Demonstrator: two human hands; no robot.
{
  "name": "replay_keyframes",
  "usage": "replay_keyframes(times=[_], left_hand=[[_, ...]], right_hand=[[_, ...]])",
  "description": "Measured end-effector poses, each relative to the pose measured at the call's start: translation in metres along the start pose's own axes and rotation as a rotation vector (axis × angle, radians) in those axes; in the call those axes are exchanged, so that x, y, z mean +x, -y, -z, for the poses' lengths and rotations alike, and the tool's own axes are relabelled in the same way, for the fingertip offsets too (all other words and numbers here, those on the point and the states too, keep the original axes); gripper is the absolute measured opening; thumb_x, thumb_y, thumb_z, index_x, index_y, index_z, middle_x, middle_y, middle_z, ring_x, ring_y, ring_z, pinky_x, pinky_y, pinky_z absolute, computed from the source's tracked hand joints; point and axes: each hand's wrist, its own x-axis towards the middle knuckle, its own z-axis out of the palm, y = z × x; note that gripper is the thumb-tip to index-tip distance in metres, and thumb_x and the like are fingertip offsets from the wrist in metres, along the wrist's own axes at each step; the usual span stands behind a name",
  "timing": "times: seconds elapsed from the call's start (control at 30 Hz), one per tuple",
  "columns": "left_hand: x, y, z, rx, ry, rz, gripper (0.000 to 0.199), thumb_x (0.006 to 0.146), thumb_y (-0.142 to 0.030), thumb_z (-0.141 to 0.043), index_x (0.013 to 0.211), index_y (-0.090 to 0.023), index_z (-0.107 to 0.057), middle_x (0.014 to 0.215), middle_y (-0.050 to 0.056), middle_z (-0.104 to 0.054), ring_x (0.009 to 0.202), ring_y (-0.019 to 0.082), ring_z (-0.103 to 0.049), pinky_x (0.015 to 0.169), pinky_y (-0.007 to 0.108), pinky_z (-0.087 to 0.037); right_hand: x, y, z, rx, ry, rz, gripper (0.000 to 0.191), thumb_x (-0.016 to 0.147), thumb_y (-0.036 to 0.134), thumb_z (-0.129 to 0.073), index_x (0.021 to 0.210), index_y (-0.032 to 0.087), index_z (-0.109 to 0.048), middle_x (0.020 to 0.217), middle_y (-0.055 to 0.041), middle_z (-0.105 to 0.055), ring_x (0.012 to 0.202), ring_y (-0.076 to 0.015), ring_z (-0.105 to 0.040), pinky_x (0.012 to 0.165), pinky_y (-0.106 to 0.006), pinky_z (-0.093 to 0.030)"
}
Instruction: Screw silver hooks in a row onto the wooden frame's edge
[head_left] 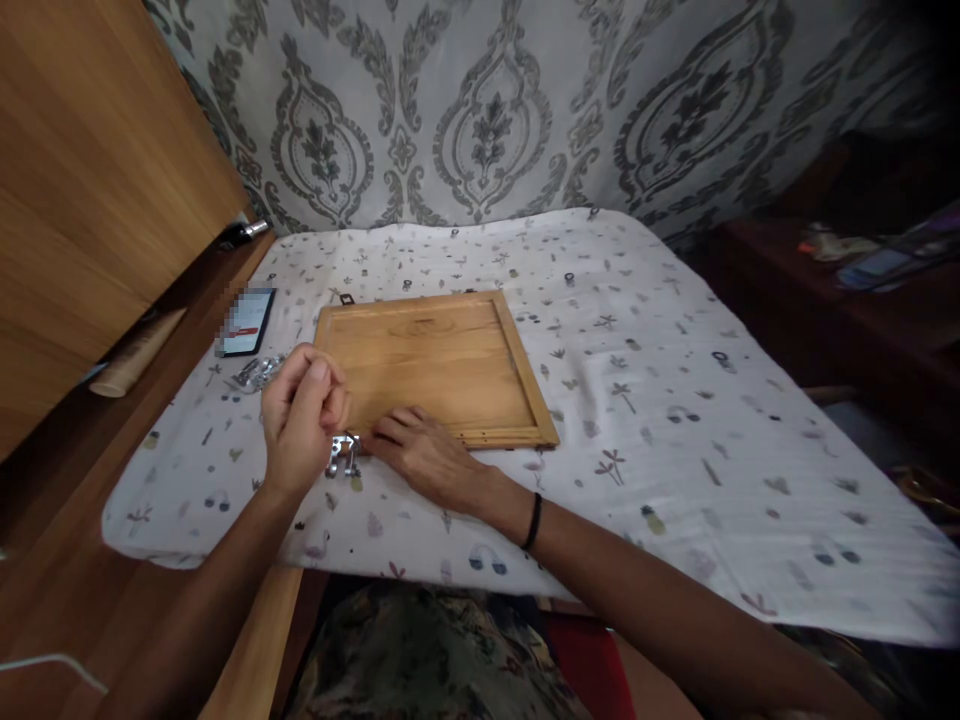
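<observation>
A framed wooden panel [427, 360] lies on the cloth-covered table. Set at its near edge, toward the left corner, is a silver metal hinge [345, 452] that juts out over the cloth. My left hand [304, 410] is closed just above this hinge, fingers curled in and thumb pressed on them; whatever they hold is hidden. My right hand [427, 455] lies palm down on the panel's near edge, its fingertips next to the hinge and its thumb mostly hidden. Left of the panel sits a small pile of silver metal fittings [256, 373].
A phone [251, 320] lies at the table's left side, beyond the fittings. A tall wooden surface [97, 180] stands on the left. The white patterned cloth [645, 400] covers the table, with a patterned curtain [487, 120] behind it. Dark small hardware [346, 299] shows at the panel's far edge.
</observation>
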Motion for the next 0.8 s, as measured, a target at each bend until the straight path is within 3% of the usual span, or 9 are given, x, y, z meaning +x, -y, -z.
replay_keyframes(times=[0.2, 0.3, 0.37, 0.43, 0.53, 0.6, 0.73, 0.8], left_hand=[[0.022, -0.004, 0.018, -0.117, 0.381, 0.241, 0.028, 0.088, -0.040, -0.072, 0.073, -0.021, -0.057, 0.046, -0.013, -0.018, 0.036, 0.003, -0.007, 0.037, 0.016, -0.016], [0.035, -0.003, 0.028, -0.148, 0.502, 0.330, 0.028, 0.087, -0.040, -0.072, 0.074, -0.021, -0.057, 0.045, -0.014, -0.017, 0.035, 0.003, -0.005, 0.035, 0.016, -0.015], [0.040, -0.001, 0.031, -0.152, 0.521, 0.344, 0.029, 0.085, -0.040, -0.074, 0.073, -0.021, -0.056, 0.044, -0.014, -0.016, 0.035, 0.003, -0.005, 0.035, 0.016, -0.016], [0.039, 0.000, 0.030, -0.121, 0.459, 0.319, 0.030, 0.084, -0.042, -0.075, 0.075, -0.021, -0.057, 0.044, -0.014, -0.021, 0.035, 0.004, -0.011, 0.035, 0.017, -0.021], [0.029, 0.002, 0.023, 0.000, 0.225, 0.194, 0.035, 0.086, -0.051, -0.076, 0.081, -0.020, -0.060, 0.049, -0.008, -0.041, 0.041, 0.008, -0.034, 0.041, 0.019, -0.035], [0.020, 0.003, 0.015, 0.051, 0.064, 0.107, 0.041, 0.088, -0.057, -0.074, 0.080, -0.020, -0.059, 0.054, -0.006, -0.045, 0.046, 0.008, -0.040, 0.046, 0.019, -0.039], [0.009, 0.005, 0.001, 0.023, -0.140, 0.025, 0.054, 0.088, -0.062, -0.073, 0.066, -0.020, -0.047, 0.050, -0.009, -0.026, 0.040, 0.005, -0.023, 0.039, 0.018, -0.021], [0.011, 0.005, -0.004, 0.010, -0.120, 0.042, 0.060, 0.084, -0.067, -0.074, 0.061, -0.020, -0.045, 0.047, -0.010, -0.020, 0.037, 0.005, -0.017, 0.037, 0.019, -0.016]], right_hand=[[0.000, 0.000, 0.000, 0.062, -0.021, -0.008, 0.020, 0.106, 0.018, -0.055, 0.119, 0.015, -0.069, 0.112, -0.0102, -0.072, 0.108, -0.0245, -0.057, 0.093, -0.040, -0.047], [0.000, 0.000, -0.001, 0.064, -0.026, -0.002, 0.021, 0.105, 0.016, -0.056, 0.120, 0.013, -0.070, 0.114, -0.0109, -0.072, 0.110, -0.0253, -0.057, 0.096, -0.041, -0.047], [0.000, 0.000, -0.002, 0.073, -0.026, -0.005, 0.022, 0.104, 0.015, -0.056, 0.122, 0.013, -0.069, 0.115, -0.0113, -0.072, 0.111, -0.0254, -0.057, 0.096, -0.041, -0.047], [0.000, 0.000, -0.002, 0.082, -0.024, -0.010, 0.024, 0.105, 0.016, -0.055, 0.124, 0.014, -0.069, 0.117, -0.0119, -0.072, 0.112, -0.0255, -0.057, 0.096, -0.042, -0.048], [-0.001, -0.001, -0.002, 0.070, -0.022, -0.005, 0.026, 0.105, 0.016, -0.054, 0.126, 0.014, -0.069, 0.117, -0.0128, -0.071, 0.112, -0.0259, -0.056, 0.095, -0.042, -0.048], [-0.001, -0.001, -0.002, 0.056, -0.016, -0.003, 0.026, 0.105, 0.016, -0.054, 0.126, 0.013, -0.069, 0.116, -0.0125, -0.071, 0.110, -0.0258, -0.057, 0.094, -0.041, -0.048], [0.000, 0.000, 0.000, 0.055, 0.010, -0.007, 0.024, 0.105, 0.016, -0.055, 0.123, 0.013, -0.069, 0.110, -0.0112, -0.070, 0.106, -0.0255, -0.057, 0.092, -0.041, -0.048], [0.000, 0.000, 0.001, 0.062, 0.013, -0.009, 0.023, 0.105, 0.016, -0.055, 0.122, 0.013, -0.070, 0.109, -0.0114, -0.070, 0.105, -0.0257, -0.056, 0.091, -0.042, -0.048]])
